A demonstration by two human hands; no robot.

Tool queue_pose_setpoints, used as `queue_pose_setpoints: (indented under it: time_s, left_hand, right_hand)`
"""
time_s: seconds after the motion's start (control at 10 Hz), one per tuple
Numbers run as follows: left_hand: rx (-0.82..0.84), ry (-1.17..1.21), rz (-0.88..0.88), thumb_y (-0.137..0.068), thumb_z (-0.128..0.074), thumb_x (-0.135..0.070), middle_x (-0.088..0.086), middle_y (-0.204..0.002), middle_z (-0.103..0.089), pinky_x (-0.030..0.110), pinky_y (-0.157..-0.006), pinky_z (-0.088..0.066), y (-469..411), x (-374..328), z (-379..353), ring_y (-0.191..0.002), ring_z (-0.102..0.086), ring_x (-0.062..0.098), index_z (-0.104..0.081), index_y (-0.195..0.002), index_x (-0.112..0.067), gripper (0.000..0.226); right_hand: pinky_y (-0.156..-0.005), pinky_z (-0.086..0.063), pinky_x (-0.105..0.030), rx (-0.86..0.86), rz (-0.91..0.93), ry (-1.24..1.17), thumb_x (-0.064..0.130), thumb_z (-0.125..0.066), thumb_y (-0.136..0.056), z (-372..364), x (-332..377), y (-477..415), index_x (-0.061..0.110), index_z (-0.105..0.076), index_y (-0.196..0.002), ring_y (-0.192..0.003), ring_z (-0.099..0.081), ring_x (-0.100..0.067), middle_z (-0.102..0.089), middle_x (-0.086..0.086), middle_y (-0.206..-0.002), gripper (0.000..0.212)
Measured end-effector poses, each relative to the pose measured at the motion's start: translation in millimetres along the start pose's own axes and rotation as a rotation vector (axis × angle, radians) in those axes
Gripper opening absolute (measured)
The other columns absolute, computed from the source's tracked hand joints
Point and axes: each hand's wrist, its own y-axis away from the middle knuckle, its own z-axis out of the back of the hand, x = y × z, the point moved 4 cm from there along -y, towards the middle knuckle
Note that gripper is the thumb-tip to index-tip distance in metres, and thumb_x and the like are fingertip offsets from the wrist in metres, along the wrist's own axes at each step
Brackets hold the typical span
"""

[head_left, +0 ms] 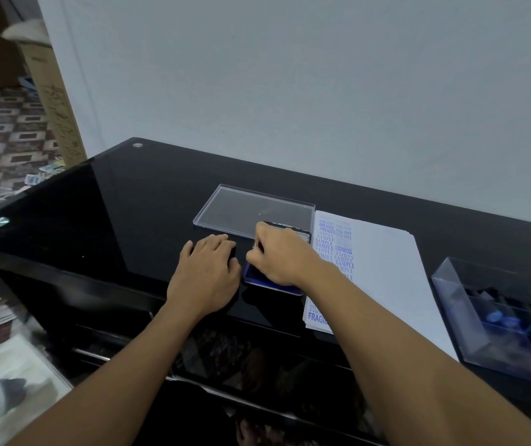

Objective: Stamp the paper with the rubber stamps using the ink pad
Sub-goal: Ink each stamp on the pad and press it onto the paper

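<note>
So both forearms come in from the bottom of the shot over the glossy black table (103,220). The left hand (208,268) lies palm down on the tabletop with its fingers together, just left of the ink pad; something dark peeks out at its fingertips, but I can't tell if it's gripping anything. The right hand (278,255) is curled into a pinch over the blue ink pad (257,278), apparently holding a small stamp against it, though the stamp is pretty much hidden by the fingers. The pad sits at the left edge of the paper (383,268), overlapping it a bit.

The paper is a small stack of white sheets with blue prints down its left side: AMENDED, SAMPLE a bunch of times, FRAGILE near the bottom. Off to the right, past the paper, is a clear plastic box (457,313) with dark-handled stamps (511,320) with blue bits in compartments. Farther back, just behind the hands, a clear plastic lid (235,204) lies flat on the table, up against the paper's top-left corner.
</note>
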Motion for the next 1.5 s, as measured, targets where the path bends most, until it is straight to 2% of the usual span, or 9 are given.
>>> queue_pose_setpoints:
  time_s: [0.1,0.3,0.5,0.6,0.8,0.9,1.2,1.5]
  left_hand:
    - [-0.005,0.0,0.003,-0.101,-0.037,-0.033,-0.005,-0.155,-0.039,0.046,-0.122,-0.015,0,1,0,-0.145,-0.03,0.013,-0.048,-0.143,-0.021,0.045]
    - [-0.014,0.008,0.005,-0.101,-0.038,-0.034,-0.005,-0.154,-0.04,0.046,-0.122,-0.017,-1,1,-1,-0.144,-0.031,0.013,-0.049,-0.142,-0.021,0.044]
    - [-0.011,0.005,0.006,-0.101,-0.037,-0.034,-0.005,-0.155,-0.04,0.046,-0.122,-0.016,-1,1,-1,-0.144,-0.031,0.013,-0.048,-0.143,-0.021,0.045]
    - [-0.013,0.002,0.006,-0.101,-0.037,-0.034,-0.005,-0.155,-0.04,0.046,-0.122,-0.016,-1,1,-1,-0.145,-0.031,0.013,-0.048,-0.143,-0.021,0.045]
    - [-0.012,0.008,0.006,-0.101,-0.037,-0.034,-0.006,-0.154,-0.04,0.046,-0.123,-0.016,-1,2,-1,-0.144,-0.031,0.012,-0.049,-0.142,-0.022,0.044]
    - [-0.013,0.006,0.004,-0.101,-0.037,-0.035,-0.006,-0.154,-0.04,0.046,-0.123,-0.017,-1,2,-2,-0.144,-0.031,0.012,-0.048,-0.142,-0.022,0.045]
    - [-0.014,0.006,0.001,-0.101,-0.038,-0.034,-0.005,-0.154,-0.04,0.046,-0.122,-0.017,0,2,-2,-0.144,-0.031,0.012,-0.049,-0.142,-0.021,0.044]
    - [-0.019,0.009,-0.001,-0.101,-0.038,-0.033,-0.005,-0.153,-0.041,0.046,-0.122,-0.017,1,0,0,-0.143,-0.032,0.012,-0.049,-0.142,-0.021,0.044]
  right_hand:
    - [-0.07,-0.047,-0.041,-0.011,0.014,-0.014,0.03,-0.05,-0.092,-1,-2,2,0.014,-0.047,-0.095,-0.081,-0.054,-0.029,-0.06,-0.007,-0.086,0.016]
    - [-0.058,-0.034,-0.036,-0.063,0.02,-0.112,0.028,-0.049,-0.093,-5,-11,13,0.019,-0.041,-0.088,-0.068,-0.049,-0.023,-0.054,-0.002,-0.072,0.014]
    - [-0.065,-0.042,-0.038,-0.025,0.006,-0.027,0.03,-0.05,-0.092,-1,-2,3,0.014,-0.047,-0.094,-0.079,-0.054,-0.028,-0.06,-0.006,-0.084,0.017]
    - [-0.065,-0.039,-0.037,-0.007,0.008,-0.003,0.03,-0.05,-0.093,2,2,0,0.013,-0.048,-0.094,-0.078,-0.051,-0.026,-0.054,-0.003,-0.081,0.017]
    - [-0.065,-0.043,-0.039,-0.018,0.027,-0.074,0.029,-0.05,-0.091,-4,-10,5,0.017,-0.044,-0.089,-0.077,-0.052,-0.028,-0.058,-0.004,-0.079,0.013]
    - [-0.062,-0.039,-0.038,-0.026,0.035,-0.076,0.029,-0.049,-0.092,-5,-13,9,0.018,-0.042,-0.089,-0.073,-0.051,-0.026,-0.056,-0.003,-0.075,0.013]
    - [-0.066,-0.044,-0.038,0.008,0.014,0.01,0.032,-0.051,-0.092,1,0,-2,0.015,-0.048,-0.093,-0.076,-0.054,-0.024,-0.055,-0.002,-0.08,0.017]
    - [-0.062,-0.042,-0.038,-0.052,0.01,-0.032,0.03,-0.05,-0.091,-5,-8,6,0.016,-0.044,-0.09,-0.074,-0.052,-0.027,-0.056,-0.004,-0.075,0.015]
